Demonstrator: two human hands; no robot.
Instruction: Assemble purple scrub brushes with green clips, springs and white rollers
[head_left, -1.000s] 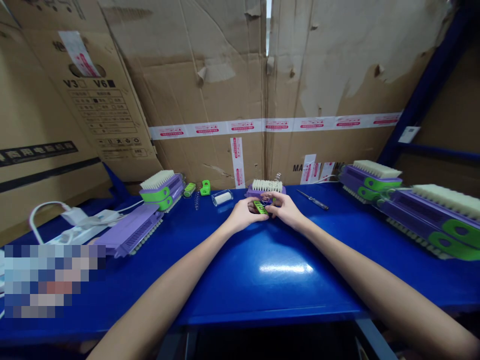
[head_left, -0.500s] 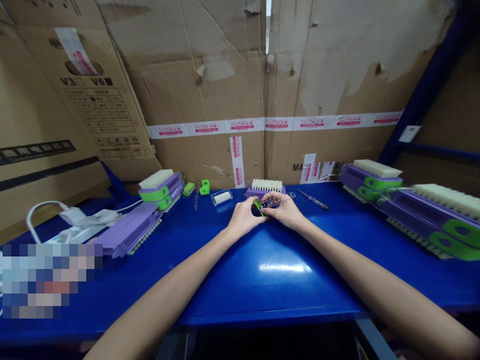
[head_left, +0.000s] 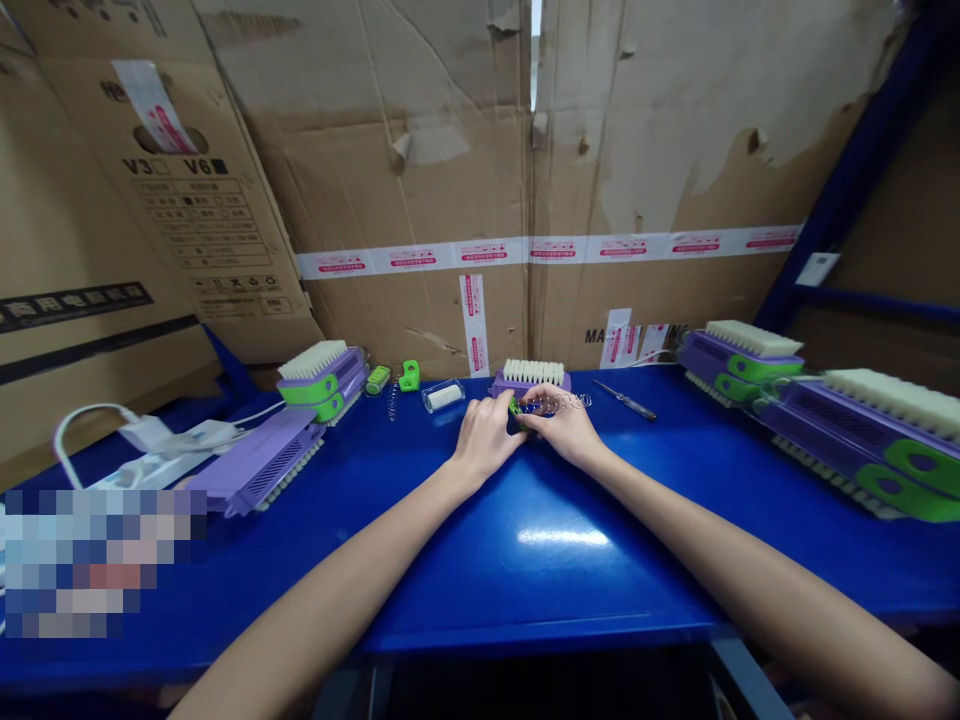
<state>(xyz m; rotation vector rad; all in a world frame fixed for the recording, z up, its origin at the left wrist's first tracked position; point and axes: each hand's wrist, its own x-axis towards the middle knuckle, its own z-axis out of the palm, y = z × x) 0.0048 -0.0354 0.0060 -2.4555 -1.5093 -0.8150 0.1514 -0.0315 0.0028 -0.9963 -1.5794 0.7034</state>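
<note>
Gripping a small green part, left hand meets right hand

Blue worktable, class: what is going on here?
A person's left hand holds a small green piece, and the right hand's fingertips meet it. A wire coil reaches over the right hand. A screwdriver lies to the right, a clear case to the left, both on the table.
</note>
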